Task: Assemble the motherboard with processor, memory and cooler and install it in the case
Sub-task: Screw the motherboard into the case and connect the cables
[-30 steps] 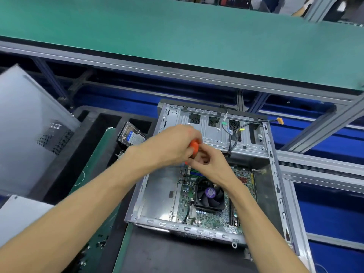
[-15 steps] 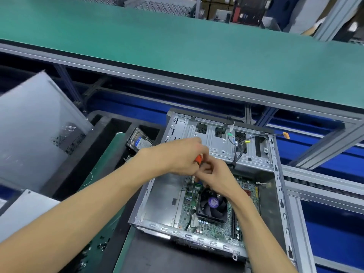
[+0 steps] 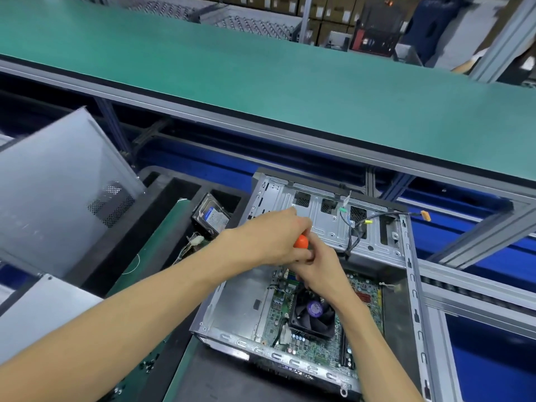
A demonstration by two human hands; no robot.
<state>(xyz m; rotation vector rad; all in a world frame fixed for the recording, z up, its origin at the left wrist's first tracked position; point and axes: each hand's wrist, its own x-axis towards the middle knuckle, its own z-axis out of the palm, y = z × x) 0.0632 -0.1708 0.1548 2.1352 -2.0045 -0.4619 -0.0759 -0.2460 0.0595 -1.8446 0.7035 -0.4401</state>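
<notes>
Green matting covered the long bench (image 3: 261, 82) behind the open case (image 3: 412, 274), where the motherboard (image 3: 322, 349) lay flat with its cooler (image 3: 314, 314) mounted. Above the board's far edge, the left hand (image 3: 272, 239) gripped an orange-handled screwdriver (image 3: 300, 242); the right hand (image 3: 322, 271) curled beneath, steadying its shaft.

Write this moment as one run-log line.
left hand: grips orange screwdriver | right hand: by its shaft | motherboard, cooler: in case
</notes>
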